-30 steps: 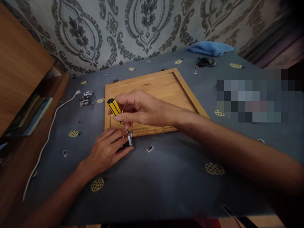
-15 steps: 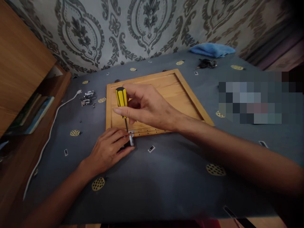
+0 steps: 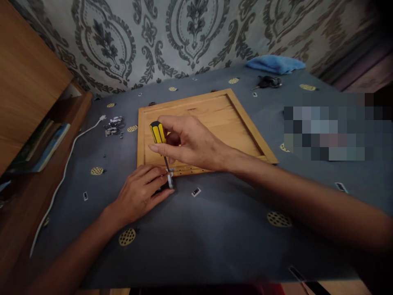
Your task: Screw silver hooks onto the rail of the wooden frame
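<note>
A square wooden panel (image 3: 221,114) with a raised frame lies flat on a grey patterned cloth (image 3: 215,229). My right hand (image 3: 190,141) is closed round a yellow and black screwdriver (image 3: 158,133), held nearly upright with its tip down at the panel's near edge. There a small metal fitting (image 3: 170,179) sits against the edge. My left hand (image 3: 141,194) lies over that fitting, fingers curled on it and pressing it to the wood.
Loose metal hardware (image 3: 113,125) and a white cable (image 3: 66,164) lie to the left. A blue cloth (image 3: 274,63) and dark keys (image 3: 267,82) sit at the far right. A wooden shelf (image 3: 27,94) with books stands at left. Small tags dot the cloth.
My right hand swung the screwdriver from slanted to nearly upright, then lowered it a little onto the fitting. My left hand stayed on the fitting.
</note>
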